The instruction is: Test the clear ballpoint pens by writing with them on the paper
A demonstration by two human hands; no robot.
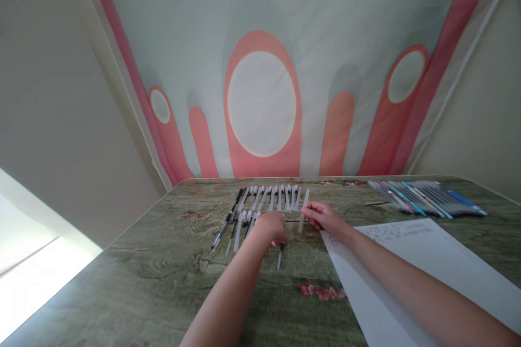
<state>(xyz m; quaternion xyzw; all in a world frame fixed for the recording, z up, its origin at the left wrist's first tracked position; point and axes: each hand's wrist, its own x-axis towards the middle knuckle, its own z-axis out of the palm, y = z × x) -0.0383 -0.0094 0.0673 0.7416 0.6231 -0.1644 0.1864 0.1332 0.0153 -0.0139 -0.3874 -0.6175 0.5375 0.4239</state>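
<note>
My right hand (324, 217) pinches a whitish, translucent pen barrel (303, 212), holding it nearly upright at the right end of the pen parts. My left hand (272, 227) is closed with its fingers pointing down. From under its fingers sticks a thin pen refill (279, 258), dark at the top and pale toward the tip; its upper part is hidden. Several pale barrels with caps (260, 198) lie side by side in a back row. In front of them, partly covered by my left hand, lie more refills and barrels (238, 232). A black-and-clear pen (222, 230) slants at the left end.
A white sheet of paper (411, 260) with faint writing lies under my right forearm. At the back right, several coloured and dark pens (427, 199) are lined up on the wood-patterned table (163, 276). A pink-and-grey patterned backdrop (260, 168) rises behind the table's far edge.
</note>
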